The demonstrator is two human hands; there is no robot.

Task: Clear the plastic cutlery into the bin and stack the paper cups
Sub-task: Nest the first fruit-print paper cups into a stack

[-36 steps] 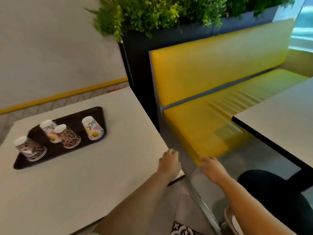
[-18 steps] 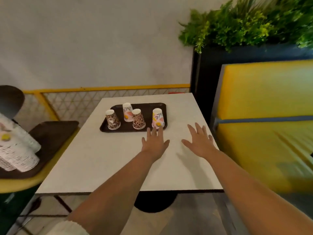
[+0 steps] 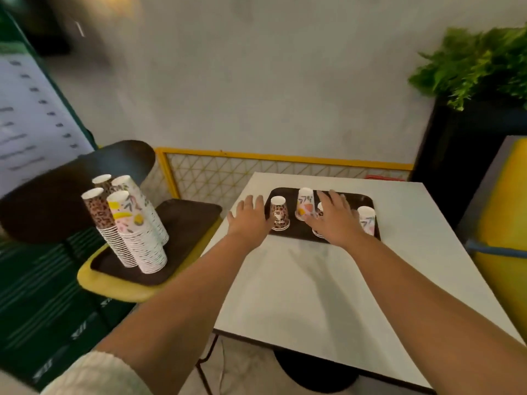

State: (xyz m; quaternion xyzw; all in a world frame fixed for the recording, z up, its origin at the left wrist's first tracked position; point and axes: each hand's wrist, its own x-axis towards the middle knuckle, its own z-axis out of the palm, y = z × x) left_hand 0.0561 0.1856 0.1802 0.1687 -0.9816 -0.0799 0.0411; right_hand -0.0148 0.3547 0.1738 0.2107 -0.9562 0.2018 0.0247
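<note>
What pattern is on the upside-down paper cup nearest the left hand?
A brown leopard-spot print on the upside-down paper cup beside the left hand, clearest in the head view.

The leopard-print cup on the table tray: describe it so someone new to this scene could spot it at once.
Start at the white table and find the dark tray at its far end. The leopard-print cup stands upside down at the tray's left end, just right of the left hand. Its brown spotted pattern sets it apart from the white, pink-and-yellow cup beside it.
</note>
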